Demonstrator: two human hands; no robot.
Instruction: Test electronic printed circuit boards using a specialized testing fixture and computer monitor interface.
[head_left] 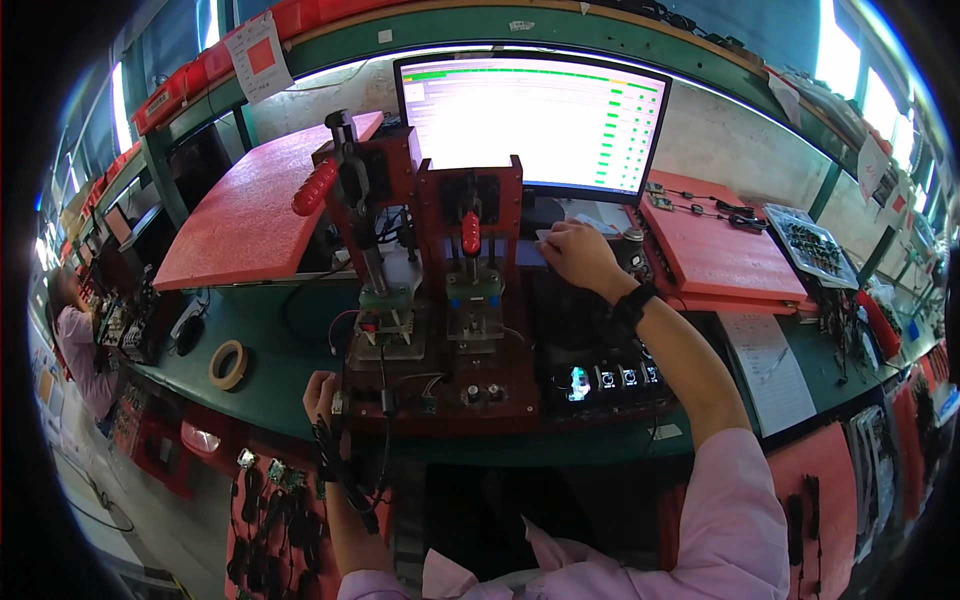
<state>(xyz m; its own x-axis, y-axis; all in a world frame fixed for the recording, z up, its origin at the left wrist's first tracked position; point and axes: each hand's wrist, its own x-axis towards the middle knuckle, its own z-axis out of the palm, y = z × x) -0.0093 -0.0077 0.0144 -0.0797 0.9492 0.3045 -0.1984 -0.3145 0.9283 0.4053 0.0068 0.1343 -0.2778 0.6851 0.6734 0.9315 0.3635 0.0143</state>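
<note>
My left hand (322, 394) is closed at the left front corner of a dark red test fixture (470, 405), its fingers against a small silver part there. A bundled black cable (328, 450) hangs by that wrist. My right hand (580, 254) reaches past the fixture's right side, below the monitor, with curled fingers; what they grip, if anything, is hidden. Two toggle clamps stand on the fixture. The left clamp's red handle (315, 188) is raised to the side, and the right one's red handle (471, 233) points down. Beneath the left clamp sits a green circuit board (385, 299).
A lit monitor (530, 120) stands behind. Pink foam sheets (730, 250) lie right, one bearing boards and cables. A tape roll (228, 365) is at left, written paper (765, 370) at right. A black device with lit dials (610, 380) is below my right arm. Another person sits far left.
</note>
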